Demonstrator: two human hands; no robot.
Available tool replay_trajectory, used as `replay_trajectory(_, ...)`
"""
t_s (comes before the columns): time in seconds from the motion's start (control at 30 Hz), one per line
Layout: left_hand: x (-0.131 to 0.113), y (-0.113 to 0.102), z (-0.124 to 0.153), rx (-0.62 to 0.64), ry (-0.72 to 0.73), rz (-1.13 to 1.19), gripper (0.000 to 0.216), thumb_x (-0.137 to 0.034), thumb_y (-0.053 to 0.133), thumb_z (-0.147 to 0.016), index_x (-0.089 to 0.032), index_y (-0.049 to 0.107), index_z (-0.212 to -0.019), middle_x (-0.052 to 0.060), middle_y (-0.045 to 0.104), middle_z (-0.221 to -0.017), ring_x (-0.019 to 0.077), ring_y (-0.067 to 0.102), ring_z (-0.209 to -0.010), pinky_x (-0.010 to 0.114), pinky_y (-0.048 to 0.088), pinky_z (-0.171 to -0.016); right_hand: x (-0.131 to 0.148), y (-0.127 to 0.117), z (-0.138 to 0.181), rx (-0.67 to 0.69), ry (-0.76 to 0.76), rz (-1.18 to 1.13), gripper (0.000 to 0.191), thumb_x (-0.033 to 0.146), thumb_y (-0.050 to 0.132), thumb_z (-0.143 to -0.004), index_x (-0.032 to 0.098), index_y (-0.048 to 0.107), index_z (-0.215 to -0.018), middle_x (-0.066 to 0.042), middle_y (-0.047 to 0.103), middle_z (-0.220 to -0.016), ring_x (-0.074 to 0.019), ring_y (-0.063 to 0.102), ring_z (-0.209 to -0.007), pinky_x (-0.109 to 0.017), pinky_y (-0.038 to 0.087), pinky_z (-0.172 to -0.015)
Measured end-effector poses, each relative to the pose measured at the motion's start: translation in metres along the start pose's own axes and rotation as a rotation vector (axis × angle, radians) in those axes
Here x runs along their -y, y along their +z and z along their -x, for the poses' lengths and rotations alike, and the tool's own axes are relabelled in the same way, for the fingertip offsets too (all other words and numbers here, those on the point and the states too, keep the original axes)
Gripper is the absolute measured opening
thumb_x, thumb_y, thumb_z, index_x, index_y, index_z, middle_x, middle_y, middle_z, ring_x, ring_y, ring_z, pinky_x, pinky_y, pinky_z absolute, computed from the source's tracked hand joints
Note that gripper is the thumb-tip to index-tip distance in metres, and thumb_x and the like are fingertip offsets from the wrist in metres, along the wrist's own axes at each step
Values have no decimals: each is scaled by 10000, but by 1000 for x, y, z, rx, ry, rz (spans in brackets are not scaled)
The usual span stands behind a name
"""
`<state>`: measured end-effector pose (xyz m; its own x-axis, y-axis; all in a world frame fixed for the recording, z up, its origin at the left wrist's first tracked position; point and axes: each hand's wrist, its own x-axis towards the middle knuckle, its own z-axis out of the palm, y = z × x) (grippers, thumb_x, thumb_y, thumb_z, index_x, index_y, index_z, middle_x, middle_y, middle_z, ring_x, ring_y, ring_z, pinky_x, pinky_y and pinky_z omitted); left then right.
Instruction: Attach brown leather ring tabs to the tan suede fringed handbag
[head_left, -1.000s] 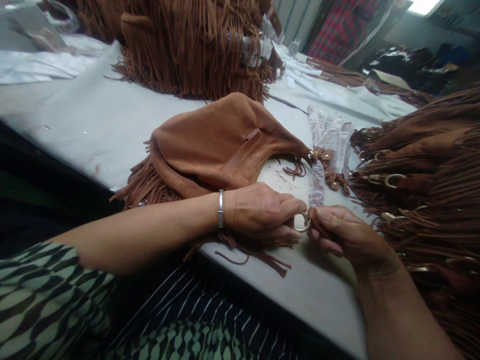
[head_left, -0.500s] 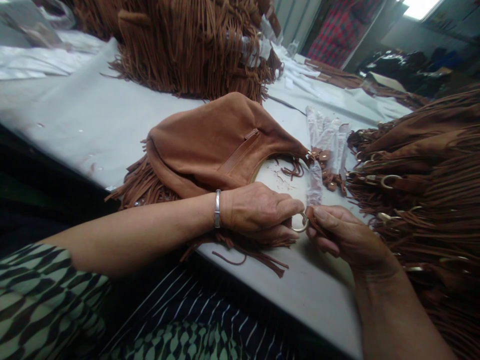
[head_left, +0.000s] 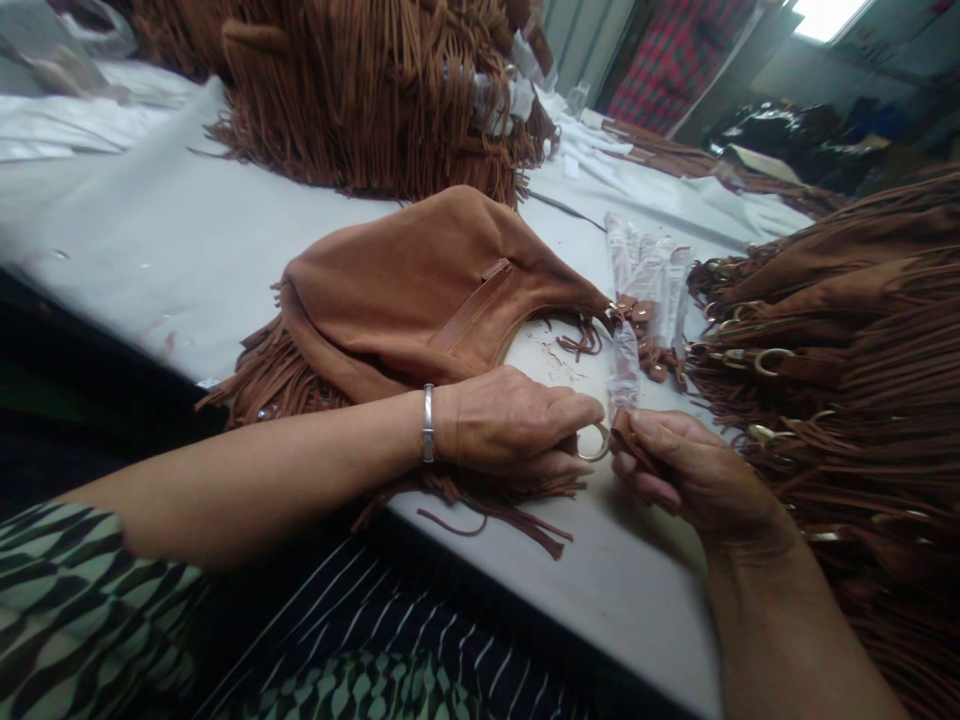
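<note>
Left hand (head_left: 517, 425) fingers pinching metal ring (head_left: 598, 443); right hand (head_left: 686, 470) fingers gripping brown strap end (head_left: 626, 440), probably threaded through it. Fringed suede bag (head_left: 420, 300) lying zipped on table (head_left: 150, 250).

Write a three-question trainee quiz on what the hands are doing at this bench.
1. True or false: the left hand pinches a metal ring.
2. What does the right hand grip? A) scissors B) a brown strap end C) a brush
3. Fill in: the fringed bag lies on the pale ____.

Key: 1 true; 2 B; 3 table.
</note>
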<state>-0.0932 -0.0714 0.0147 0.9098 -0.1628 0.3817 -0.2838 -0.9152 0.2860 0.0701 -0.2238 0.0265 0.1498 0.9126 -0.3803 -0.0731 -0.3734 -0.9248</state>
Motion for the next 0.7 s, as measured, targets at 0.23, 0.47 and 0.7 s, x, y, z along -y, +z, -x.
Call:
replay_trajectory(0.23,-2,0,0,6,31,-52,258,-392,460,-892,-141,467,-950,37,638,-844,134,585,-639,265,365,-504,0,2,-3,12,-7,20,412,482,538,-862,133,592,-649,40,449,-464,-23,305,-316,-179,183,-328)
replay_trajectory(0.47,0,5,0,-42,46,-76,289,-426,453,-890,-140,472,-922,31,645,-783,144,591,-612,268,371,-499,0,3,-3,27,-76,125,404,452,483,-905,144,546,-650,55,388,-421,-38,281,-344,-200,171,-359)
replay_trajectory(0.7,0,3,0,-10,65,-37,300,-431,459,-898,-133,474,-918,37,654,-835,155,613,-658,262,405,-519,-1,1,-3,58,-85,152,403,448,482,-906,143,517,-644,49,404,-477,-28,285,-361,-197,170,-368)
